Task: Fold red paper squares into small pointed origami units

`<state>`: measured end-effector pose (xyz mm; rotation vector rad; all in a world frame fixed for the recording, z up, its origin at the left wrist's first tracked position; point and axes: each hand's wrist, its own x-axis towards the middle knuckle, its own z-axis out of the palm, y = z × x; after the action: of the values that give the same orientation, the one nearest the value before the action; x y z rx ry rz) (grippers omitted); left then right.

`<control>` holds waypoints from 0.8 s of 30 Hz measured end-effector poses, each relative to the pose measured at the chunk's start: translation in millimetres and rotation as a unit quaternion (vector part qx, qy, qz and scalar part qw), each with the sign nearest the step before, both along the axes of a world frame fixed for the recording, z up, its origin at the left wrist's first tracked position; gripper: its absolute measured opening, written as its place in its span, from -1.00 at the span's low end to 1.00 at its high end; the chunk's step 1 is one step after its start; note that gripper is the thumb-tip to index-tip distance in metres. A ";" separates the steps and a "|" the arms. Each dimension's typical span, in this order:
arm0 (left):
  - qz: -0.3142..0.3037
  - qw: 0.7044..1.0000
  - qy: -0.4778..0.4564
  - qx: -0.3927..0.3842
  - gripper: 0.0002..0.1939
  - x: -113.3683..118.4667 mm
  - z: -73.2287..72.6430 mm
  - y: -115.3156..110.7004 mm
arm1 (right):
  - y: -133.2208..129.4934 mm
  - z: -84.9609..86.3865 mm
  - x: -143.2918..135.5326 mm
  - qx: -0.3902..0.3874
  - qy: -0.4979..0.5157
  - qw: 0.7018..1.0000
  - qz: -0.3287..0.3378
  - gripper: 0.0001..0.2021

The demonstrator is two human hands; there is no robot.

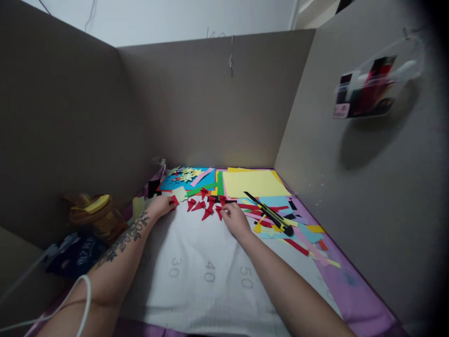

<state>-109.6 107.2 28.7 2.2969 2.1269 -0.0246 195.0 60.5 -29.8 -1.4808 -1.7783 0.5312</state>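
Several small folded red paper pieces (pixel 207 213) lie in a loose cluster on the white numbered sheet (pixel 196 248). At the cluster's left edge, my left hand (pixel 162 206) has its fingers together on a red paper piece (pixel 174 200). My right hand (pixel 234 217) is at the right side of the cluster, fingertips close together by another red piece (pixel 219 212); whether it grips that piece is too small to tell. A pale green paper square (pixel 180 194) lies just beyond my left hand.
A black and yellow cutter (pixel 271 215) rests on coloured strips at right. Yellow sheets (pixel 256 183) and a blue sheet with paper stars (pixel 187 176) lie behind. An orange-brown basket (pixel 94 215) stands left; grey panels surround the table. A clear pouch (pixel 375 89) hangs right.
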 end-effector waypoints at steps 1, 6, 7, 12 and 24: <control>0.004 1.000 -0.006 0.000 -0.75 -0.8 1.0 1.2 | -0.1 -0.2 0.0 -0.002 0.003 1.000 0.001 -0.83; 0.019 0.999 -0.028 0.017 -0.75 -0.9 3.9 3.6 | -1.0 -0.4 1.0 -0.002 0.016 1.000 0.007 -0.84; 0.022 0.999 -0.035 0.022 -0.76 -1.2 5.5 3.1 | -1.5 0.0 1.3 -0.003 0.018 1.000 0.009 -0.84; 0.082 0.985 -0.105 0.108 -0.77 -0.3 24.9 -9.0 | -5.7 6.7 2.2 0.012 0.032 0.999 -0.005 -0.84; 0.047 0.739 -0.668 0.070 -0.71 105.6 -8.2 -77.9 | -31.5 28.1 -12.3 0.108 0.234 0.964 0.070 -0.73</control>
<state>-4.0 29.3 20.5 1.3012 1.3456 1.3424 182.8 28.9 -1.8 -0.9843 -1.5115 0.6725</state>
